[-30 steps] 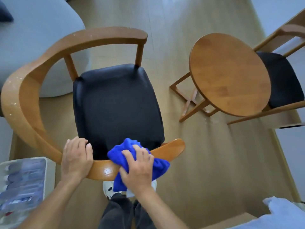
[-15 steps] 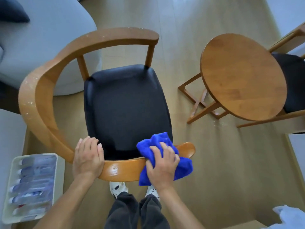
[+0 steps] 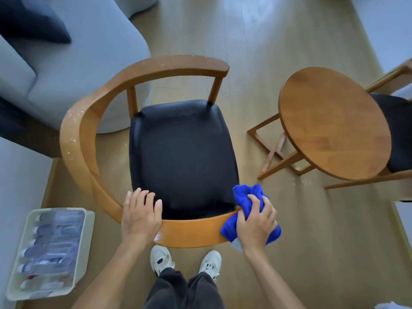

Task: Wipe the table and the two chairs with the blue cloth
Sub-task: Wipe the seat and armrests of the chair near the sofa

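- The bunched bright-blue cloth is pressed on the right-hand tip of the curved wooden rail of the near armchair; half a second ago it sat a little further in along that rail, and a second ago nearer the middle, so the wipe has run rightwards to the rail's end.
- The right hand grips the cloth, fingers curled over the wad, and has travelled with it.
- The left hand lies flat on the same rail with fingers straight and slightly spread, holding nothing; it has kept its place, steadying the chair.
- By my reading, the near stretch of the rail is now covered. It looks glossy beside the left hand, though I cannot tell if that is damp or only sheen.
- The far sweep of the rail, along the left curve and the back, carries pale specks, so that part likely remains to be wiped, as may the black padded seat.
- The round wooden side table stands to the right, apart from the hands; the second black-seated wooden chair shows behind it, partly hidden.
- A grey sofa lies beyond the armchair, and a clear plastic tray of bottles sits on the floor to the left.
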Available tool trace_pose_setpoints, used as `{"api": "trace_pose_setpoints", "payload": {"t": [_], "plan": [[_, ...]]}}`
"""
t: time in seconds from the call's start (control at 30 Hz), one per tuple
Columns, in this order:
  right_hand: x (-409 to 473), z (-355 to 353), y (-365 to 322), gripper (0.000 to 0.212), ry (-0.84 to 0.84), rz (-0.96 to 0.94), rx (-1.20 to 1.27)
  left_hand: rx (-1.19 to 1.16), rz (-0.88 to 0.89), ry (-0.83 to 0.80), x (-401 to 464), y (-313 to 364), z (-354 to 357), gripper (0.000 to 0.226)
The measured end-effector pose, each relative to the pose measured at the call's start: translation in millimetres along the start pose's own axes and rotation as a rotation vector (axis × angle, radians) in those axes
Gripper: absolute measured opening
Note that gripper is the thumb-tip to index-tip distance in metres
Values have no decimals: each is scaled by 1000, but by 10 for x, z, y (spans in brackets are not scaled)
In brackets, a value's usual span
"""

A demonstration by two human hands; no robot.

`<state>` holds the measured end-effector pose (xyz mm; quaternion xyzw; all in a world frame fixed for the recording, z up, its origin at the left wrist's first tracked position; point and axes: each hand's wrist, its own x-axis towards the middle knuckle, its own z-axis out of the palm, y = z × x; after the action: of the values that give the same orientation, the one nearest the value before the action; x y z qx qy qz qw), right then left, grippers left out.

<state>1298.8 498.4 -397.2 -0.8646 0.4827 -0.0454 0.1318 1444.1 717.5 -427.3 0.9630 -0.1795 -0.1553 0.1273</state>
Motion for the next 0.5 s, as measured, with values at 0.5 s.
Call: {"api": "trace_pose_setpoints", "payload": {"t": [0.5], "plan": [[-581, -213, -846, 46, -672, -81, 652, -115, 22, 150, -603, 670, -103, 43]]}}
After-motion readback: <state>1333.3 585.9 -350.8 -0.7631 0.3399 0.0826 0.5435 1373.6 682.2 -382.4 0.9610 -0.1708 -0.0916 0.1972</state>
